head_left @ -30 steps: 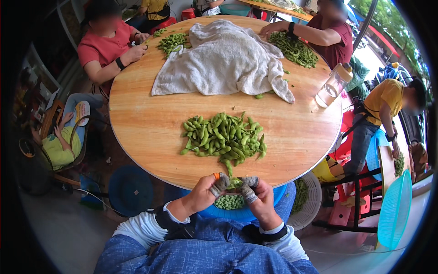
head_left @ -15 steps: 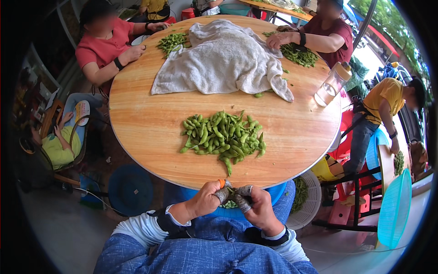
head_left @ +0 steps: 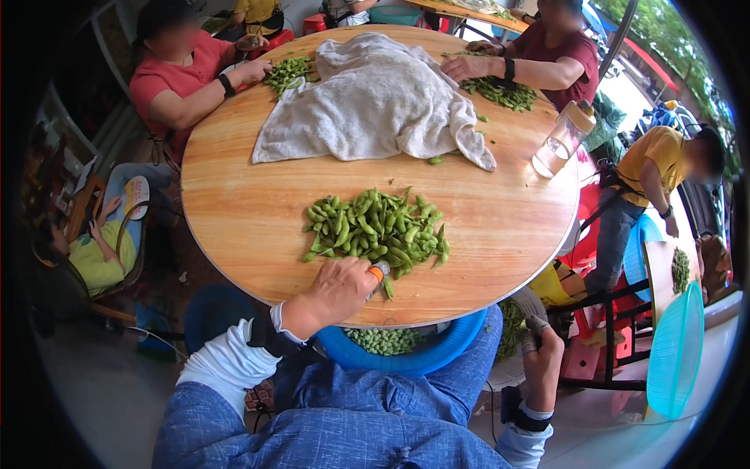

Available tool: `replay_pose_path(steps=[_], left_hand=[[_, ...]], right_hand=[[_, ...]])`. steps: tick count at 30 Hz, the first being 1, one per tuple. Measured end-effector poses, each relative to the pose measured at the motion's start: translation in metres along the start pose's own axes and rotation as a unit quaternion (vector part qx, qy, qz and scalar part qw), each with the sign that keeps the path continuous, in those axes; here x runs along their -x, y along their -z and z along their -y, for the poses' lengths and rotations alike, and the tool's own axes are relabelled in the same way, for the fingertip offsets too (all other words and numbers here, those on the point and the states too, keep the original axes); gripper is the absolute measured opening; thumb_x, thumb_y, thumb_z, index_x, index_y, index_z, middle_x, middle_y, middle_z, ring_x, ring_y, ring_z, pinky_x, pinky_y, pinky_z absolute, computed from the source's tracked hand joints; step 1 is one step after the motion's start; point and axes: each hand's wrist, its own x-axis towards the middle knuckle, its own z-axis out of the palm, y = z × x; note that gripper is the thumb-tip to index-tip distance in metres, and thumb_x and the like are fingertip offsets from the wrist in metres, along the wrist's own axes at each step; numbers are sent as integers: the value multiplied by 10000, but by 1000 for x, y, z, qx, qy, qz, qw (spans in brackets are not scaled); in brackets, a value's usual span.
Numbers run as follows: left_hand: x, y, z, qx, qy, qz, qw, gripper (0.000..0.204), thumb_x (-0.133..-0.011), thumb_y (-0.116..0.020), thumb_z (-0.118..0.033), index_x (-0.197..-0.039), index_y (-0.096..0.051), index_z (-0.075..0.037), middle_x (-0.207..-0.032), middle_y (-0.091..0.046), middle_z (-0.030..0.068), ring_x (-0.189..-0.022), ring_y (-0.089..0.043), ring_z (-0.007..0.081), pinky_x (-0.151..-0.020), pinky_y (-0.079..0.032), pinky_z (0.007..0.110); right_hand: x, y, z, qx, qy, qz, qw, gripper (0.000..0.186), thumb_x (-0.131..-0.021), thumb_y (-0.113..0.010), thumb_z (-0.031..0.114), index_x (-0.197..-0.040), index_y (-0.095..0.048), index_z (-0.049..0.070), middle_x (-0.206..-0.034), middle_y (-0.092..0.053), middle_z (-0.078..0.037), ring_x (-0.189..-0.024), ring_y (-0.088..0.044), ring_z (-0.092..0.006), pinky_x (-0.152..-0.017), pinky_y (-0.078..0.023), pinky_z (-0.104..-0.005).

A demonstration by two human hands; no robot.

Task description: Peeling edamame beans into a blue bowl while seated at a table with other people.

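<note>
A heap of green soybean pods [head_left: 375, 227] lies on the near part of the round wooden table [head_left: 234, 211]. My left hand [head_left: 337, 285] rests at the heap's front edge, fingers curled in; whatever they hold is hidden. An orange band and grey wrapping cover its fingertip. Just beside that fingertip lies a single pod [head_left: 388, 289]. My right hand [head_left: 544, 361] is off the table at the right, over a white basket [head_left: 512, 371] of green pods; its wrapped finger and thumb are apart. Below the table edge, a blue basin [head_left: 348, 361] holds shelled green beans [head_left: 383, 341].
A grey-white towel [head_left: 375, 109] covers a mound mid-table. At the right edge stands a clear bottle [head_left: 561, 142]. Two people in red work at pod heaps across the table. A person in yellow [head_left: 652, 168] is at the right, near a turquoise basket [head_left: 676, 352].
My hands, together over the blue basin before, have parted. The left has moved up to the pod heap, and the right has gone out over the white basket. The basin's beans show more.
</note>
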Motion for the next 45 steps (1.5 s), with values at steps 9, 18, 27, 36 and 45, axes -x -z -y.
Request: replay_pose_path(steps=[9, 18, 27, 36, 45], left_hand=[[-4, 6, -12, 594, 162, 80, 784, 145, -809, -568, -154, -767, -551, -16, -682, -543, -11, -617, -498, 91, -558, -396, 238], [15, 15, -25, 742, 194, 195, 611, 144, -820, -568, -187, -839, -548, -46, -724, -512, -51, -642, -446, 26, -563, -359, 165], [17, 7, -23, 728, 144, 228, 631, 123, -823, -551, -117, -878, -544, -7, -803, -544, -24, -753, -479, 48, -680, -396, 194], [14, 11, -24, 695, 130, 231, 669, 125, -825, -548, -114, -870, -546, 3, -796, -539, -25, -749, -472, 55, -685, -398, 205], [12, 10, -22, 659, 130, 248, 698, 119, -820, -553, -109, -863, -551, 2, -786, -541, -26, -749, -469, 52, -681, -398, 205]], right_hand=[[5, -73, 62, -441, -62, 233, 865, 269, -811, -543, 44, -1060, -518, -54, -928, -591, -81, -857, -550, -131, -773, -433, -246], [1, -87, 87, -540, -134, 344, 756, 189, -835, -534, 184, -930, -583, 30, -789, -587, 23, -648, -474, -33, -564, -360, -169], [4, -86, 86, -542, -131, 346, 755, 170, -828, -533, 167, -900, -586, 23, -749, -584, 6, -610, -467, -48, -549, -363, -180], [5, -82, 88, -530, -127, 340, 766, 281, -791, -580, 239, -891, -566, -23, -749, -575, -45, -598, -476, -88, -538, -369, -197], [5, -80, 87, -513, -122, 355, 772, 285, -798, -574, 247, -896, -567, -20, -758, -580, -36, -624, -493, -83, -557, -384, -196]])
